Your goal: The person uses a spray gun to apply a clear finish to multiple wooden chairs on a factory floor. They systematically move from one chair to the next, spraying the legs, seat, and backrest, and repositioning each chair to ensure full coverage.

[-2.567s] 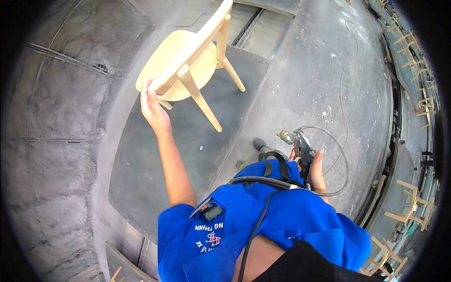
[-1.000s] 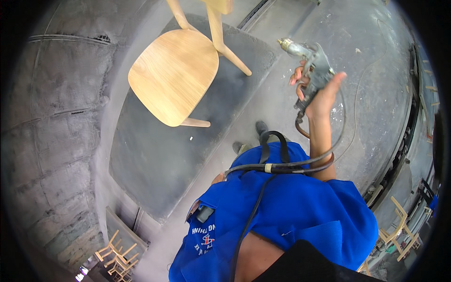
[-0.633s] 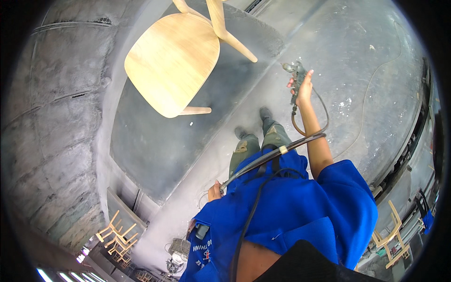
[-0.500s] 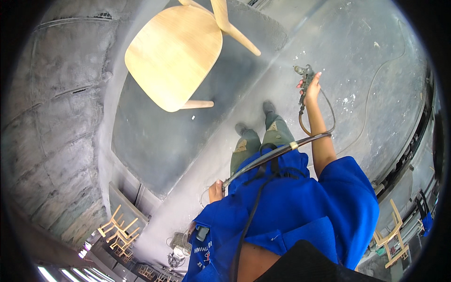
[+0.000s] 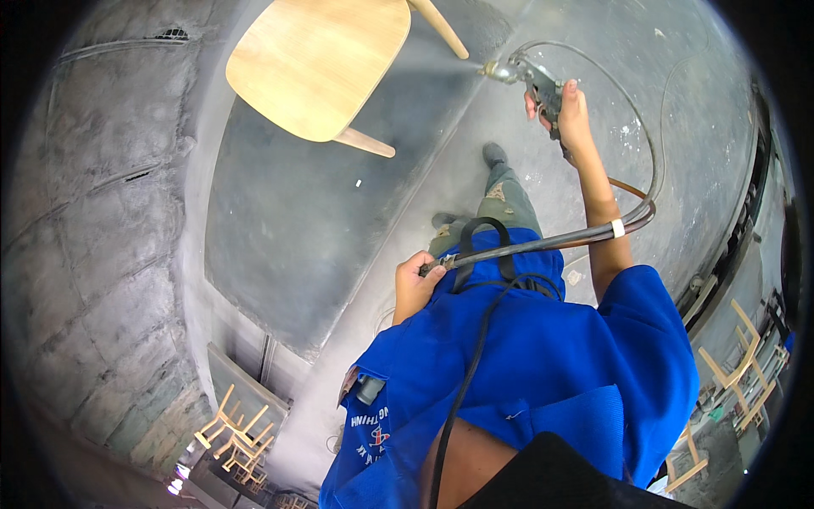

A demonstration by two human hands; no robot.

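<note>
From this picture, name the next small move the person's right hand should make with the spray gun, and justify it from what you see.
Probably sweep the spray gun leftward across the chair seat: the right hand aims its nozzle at the seat's near edge, while the left hand holds the hose back.

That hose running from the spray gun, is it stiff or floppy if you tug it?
Probably springy rather than limp: the hose holds a wide smooth loop up to the spray gun. It likely drags some, since the left hand grips it while the right hand aims.

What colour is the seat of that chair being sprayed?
The chair seat is pale natural wood, a light yellowish tan, seen best in the head view.
</note>
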